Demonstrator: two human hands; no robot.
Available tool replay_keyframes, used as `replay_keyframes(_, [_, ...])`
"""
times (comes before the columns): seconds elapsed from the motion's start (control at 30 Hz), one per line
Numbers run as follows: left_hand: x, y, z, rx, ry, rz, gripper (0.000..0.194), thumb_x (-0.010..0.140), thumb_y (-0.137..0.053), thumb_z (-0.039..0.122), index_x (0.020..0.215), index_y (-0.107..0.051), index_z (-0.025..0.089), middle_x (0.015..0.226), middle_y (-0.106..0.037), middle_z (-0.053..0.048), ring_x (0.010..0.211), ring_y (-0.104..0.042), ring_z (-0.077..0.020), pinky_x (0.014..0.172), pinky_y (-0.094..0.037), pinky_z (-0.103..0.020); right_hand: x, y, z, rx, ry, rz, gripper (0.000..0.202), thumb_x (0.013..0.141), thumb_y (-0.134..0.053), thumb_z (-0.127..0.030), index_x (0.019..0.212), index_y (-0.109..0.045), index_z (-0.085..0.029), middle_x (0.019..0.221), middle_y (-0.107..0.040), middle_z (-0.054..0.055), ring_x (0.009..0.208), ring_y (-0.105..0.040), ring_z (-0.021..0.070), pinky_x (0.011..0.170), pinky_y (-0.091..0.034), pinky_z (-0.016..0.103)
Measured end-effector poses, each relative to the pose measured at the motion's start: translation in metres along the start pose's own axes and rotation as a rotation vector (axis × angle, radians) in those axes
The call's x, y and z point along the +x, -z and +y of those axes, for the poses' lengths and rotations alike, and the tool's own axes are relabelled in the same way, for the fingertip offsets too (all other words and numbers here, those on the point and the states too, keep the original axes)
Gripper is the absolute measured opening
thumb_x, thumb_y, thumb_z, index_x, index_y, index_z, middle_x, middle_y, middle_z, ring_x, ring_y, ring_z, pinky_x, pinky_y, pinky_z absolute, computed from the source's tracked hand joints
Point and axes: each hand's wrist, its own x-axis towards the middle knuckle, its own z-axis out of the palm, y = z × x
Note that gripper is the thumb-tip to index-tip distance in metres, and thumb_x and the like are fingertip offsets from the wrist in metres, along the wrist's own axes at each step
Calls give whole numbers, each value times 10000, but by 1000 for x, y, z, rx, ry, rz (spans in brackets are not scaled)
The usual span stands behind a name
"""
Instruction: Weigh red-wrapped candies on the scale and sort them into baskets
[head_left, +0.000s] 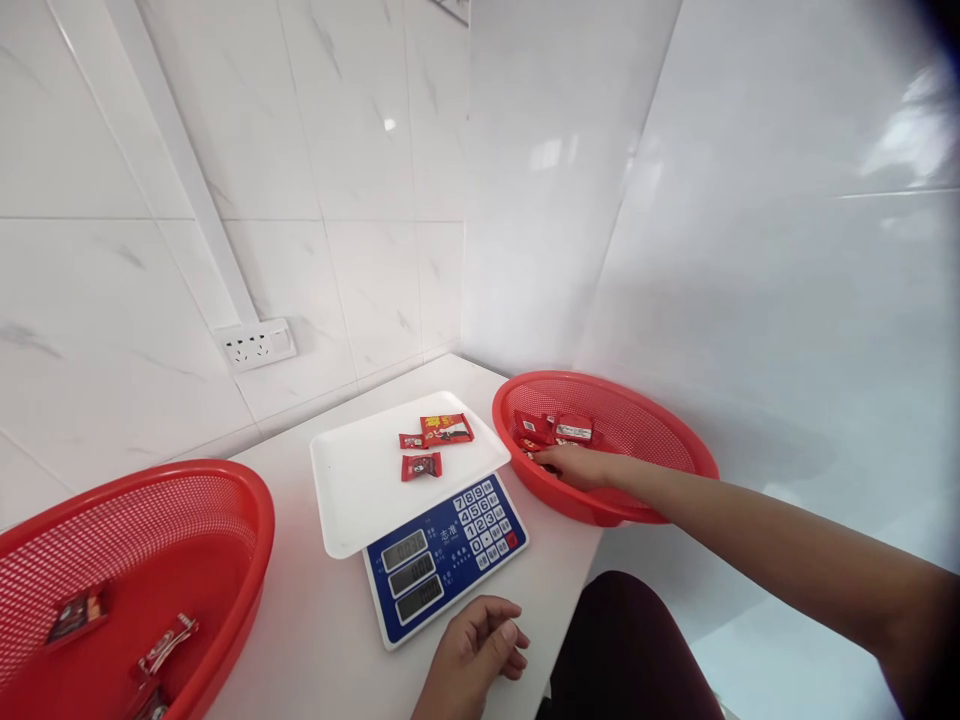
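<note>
My right hand [574, 466] reaches into the red basket [679, 440] on the right, at its near left side, by several red packets [574, 430]; its fingertips are hidden among them. My left hand [484, 645] rests palm inward just in front of the blue scale [450, 560], fingers loosely curled but apart, holding nothing. On the scale's white tray [360, 480] lie a larger red and yellow packet [448, 429], a small red packet [412, 441] touching its left end, and another small red packet [421, 466] nearer me.
A second red basket [244, 560] stands at the left, with several wrapped packets [169, 643] inside. The white table [300, 650] meets a tiled wall bearing a socket [259, 344]. My dark-clothed knee [630, 650] is beside the table's right edge.
</note>
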Motion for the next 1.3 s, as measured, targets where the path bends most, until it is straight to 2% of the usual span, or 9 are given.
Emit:
replay_keyframes(0.13, [0,0,-1,-8,0,-5,507,617,-666,565,867,-600,130,732,-619,-47,615,-555,-130,616,-426,-278,4,23,0,-6,35,102,86,705,-535,-167,770,-575,-207,786,-650,40,734,-590,216,666,-442,307])
replay_keyframes(0.27, [1,0,-2,-28,-3,-13,498,614,-678,551,863,-596,128,723,-616,-44,605,-553,-123,602,-417,-268,8,44,-11,27,54,265,143,751,-486,-177,887,-524,-200,873,-649,49,796,-593,212,685,-447,296])
replay_keyframes(0.37, [1,0,-4,-31,-9,-16,499,616,-678,548,863,-593,123,719,-615,-45,598,-550,-124,598,-415,-270,14,49,-35,99,125,339,215,783,-482,-234,996,-503,-215,1019,-633,32,885,-587,191,725,-463,263])
replay_keyframes(0.53, [1,1,-4,-23,-19,-17,492,625,-670,546,871,-587,128,728,-611,-44,611,-554,-132,604,-417,-274,27,37,-84,385,281,162,272,772,-558,-261,1031,-487,-217,994,-638,35,808,-622,167,659,-521,263])
replay_keyframes(0.67, [1,2,-4,-14,-17,-22,504,624,-668,551,879,-579,125,729,-611,-45,600,-551,-128,598,-415,-269,40,24,-106,383,290,64,253,773,-583,-291,978,-478,-185,890,-636,54,700,-630,159,601,-530,272])
replay_keyframes(0.77, [1,2,-4,-11,-6,-45,508,624,-668,550,885,-576,125,733,-611,-44,606,-553,-127,604,-416,-267,47,21,-115,242,301,85,269,749,-604,-319,960,-496,-192,894,-621,41,725,-616,163,587,-514,260])
replay_keyframes(0.93, [0,1,-4,-27,-2,-15,505,609,-673,556,868,-585,131,724,-611,-40,598,-553,-128,606,-418,-270,52,21,-127,-11,326,121,436,667,-678,-317,1065,-528,-222,981,-605,28,832,-587,179,726,-467,287])
replay_keyframes(1.13, [0,-1,-3,-28,-5,-7,506,601,-678,555,866,-591,133,727,-616,-44,594,-553,-132,602,-416,-273,52,18,-130,37,322,147,318,734,-606,-257,1043,-539,-221,969,-605,24,795,-588,150,699,-469,265])
replay_keyframes(1.3, [0,0,-3,-25,-3,-11,507,604,-679,550,862,-589,123,719,-612,-44,581,-550,-127,595,-415,-271,51,16,-126,26,318,151,322,748,-584,-257,1064,-531,-228,945,-611,20,766,-594,148,672,-466,255])
